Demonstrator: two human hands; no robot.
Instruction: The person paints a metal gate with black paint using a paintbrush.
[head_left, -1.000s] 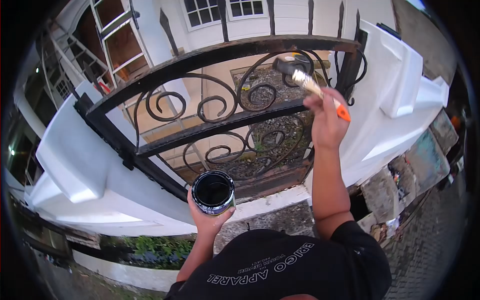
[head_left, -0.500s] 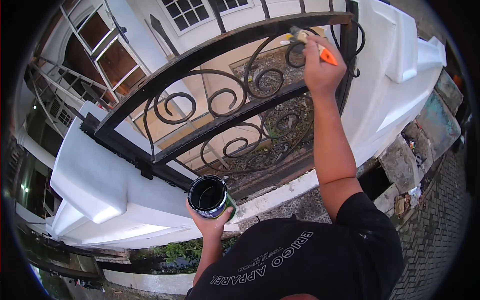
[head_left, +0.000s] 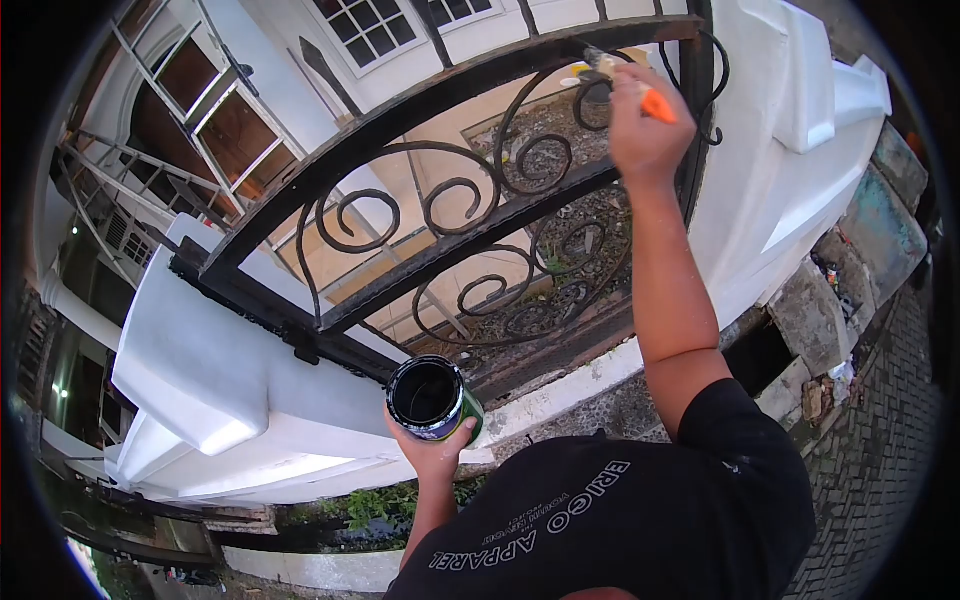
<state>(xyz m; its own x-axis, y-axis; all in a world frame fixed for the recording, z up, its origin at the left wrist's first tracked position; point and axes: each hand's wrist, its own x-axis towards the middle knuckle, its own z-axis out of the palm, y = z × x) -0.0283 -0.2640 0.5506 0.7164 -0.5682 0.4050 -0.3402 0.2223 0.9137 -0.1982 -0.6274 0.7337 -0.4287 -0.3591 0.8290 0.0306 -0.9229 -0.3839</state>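
My right hand (head_left: 650,125) is closed round a paintbrush (head_left: 656,104) with an orange-tipped handle. The bristles lie against the curved upper rail (head_left: 470,75) of a dark iron gate, towards its right end. Below that rail are scrolled bars (head_left: 465,205) and a straight middle rail (head_left: 470,243). Lower down, my left hand (head_left: 432,452) grips a paint can (head_left: 470,418) from beneath and the side. The can is uncovered, its rim smeared, with black paint (head_left: 425,390) inside. It is held just in front of the gate's lower left part.
White wall sections (head_left: 200,350) flank the gate, with another white pillar (head_left: 760,130) on the right. Behind the gate at left stands a metal ladder (head_left: 215,110). Green plants (head_left: 370,508) grow in a ditch below. Broken concrete slabs (head_left: 810,315) and brick paving (head_left: 860,470) lie at right.
The brush has moved slightly along the upper rail, its bristles now nearer the rail. The paint can appears a little further right and lower as the view shifts slightly.
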